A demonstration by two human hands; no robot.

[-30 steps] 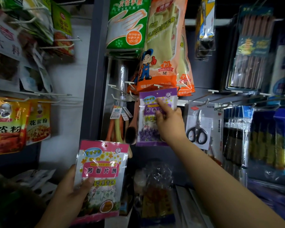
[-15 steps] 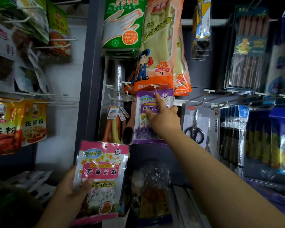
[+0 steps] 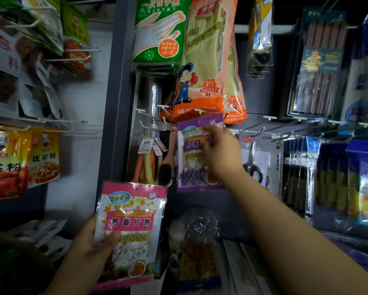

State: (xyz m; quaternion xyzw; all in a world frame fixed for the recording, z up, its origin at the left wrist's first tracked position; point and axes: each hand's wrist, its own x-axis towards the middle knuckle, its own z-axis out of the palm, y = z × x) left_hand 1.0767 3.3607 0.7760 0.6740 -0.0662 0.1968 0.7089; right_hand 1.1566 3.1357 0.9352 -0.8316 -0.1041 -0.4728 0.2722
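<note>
My left hand [image 3: 89, 245] grips a pink-topped sachet packet [image 3: 129, 226] low in the middle, thumb across its front. A purple sachet packet [image 3: 191, 158] hangs under a white peg [image 3: 200, 110], just below the orange glove packs. My right hand [image 3: 219, 154] reaches up and holds the purple packet's upper right part. Its fingertips are blurred against the packet's front. The hand hides the packet's right side.
Green [image 3: 159, 33] and orange glove packs [image 3: 208, 60] hang above. Packed scissors [image 3: 255, 165] and bare pegs [image 3: 285, 135] are to the right, spice packets [image 3: 6, 160] hang on the left, and a grey upright post [image 3: 117, 103] stands between. Bagged goods [image 3: 198, 248] lie below.
My right hand has shifted up along the purple packet, which now hangs slightly higher and tilted at the peg. The pink packet in my left hand stays where it was.
</note>
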